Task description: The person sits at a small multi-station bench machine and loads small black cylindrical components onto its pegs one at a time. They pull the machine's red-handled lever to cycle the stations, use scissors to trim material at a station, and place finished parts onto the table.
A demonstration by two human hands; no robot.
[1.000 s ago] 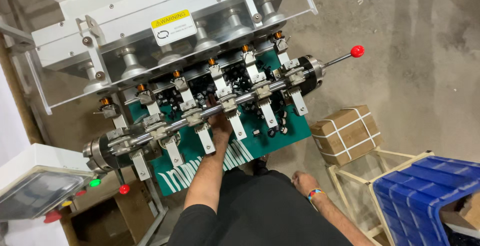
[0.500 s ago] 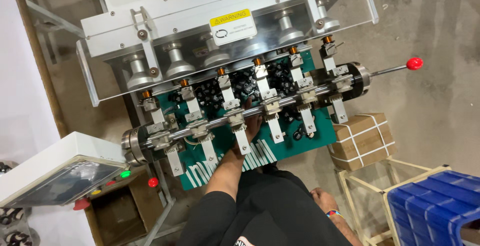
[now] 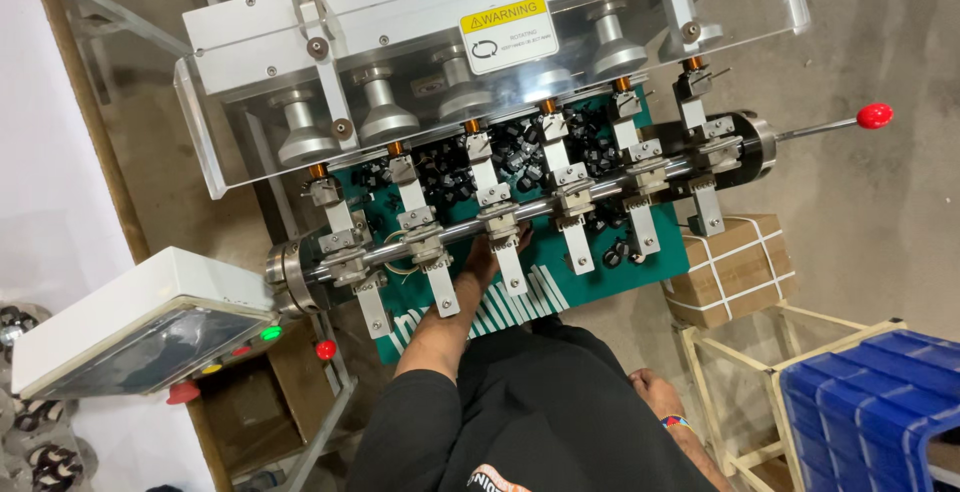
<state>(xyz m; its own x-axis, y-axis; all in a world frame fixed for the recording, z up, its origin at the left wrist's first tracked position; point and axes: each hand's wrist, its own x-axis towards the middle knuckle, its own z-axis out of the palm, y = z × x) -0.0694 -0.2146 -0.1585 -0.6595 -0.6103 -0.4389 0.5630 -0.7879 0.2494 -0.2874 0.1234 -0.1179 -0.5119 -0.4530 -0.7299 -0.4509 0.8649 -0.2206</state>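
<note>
1. A grey winding machine [image 3: 480, 62] carries a steel shaft [image 3: 520, 217] over a green tray [image 3: 600, 272].
2. The left hand [image 3: 485, 257] reaches beneath the shaft; its fingers are hidden, grip unclear.
3. The right hand [image 3: 655, 392] hangs below the tray, fingers loosely curled, holding nothing.

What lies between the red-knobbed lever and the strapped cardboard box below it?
In the head view, only bare concrete floor separates the red-knobbed lever from the strapped cardboard box; the machine's shaft end sits to the left of that stretch.
</note>
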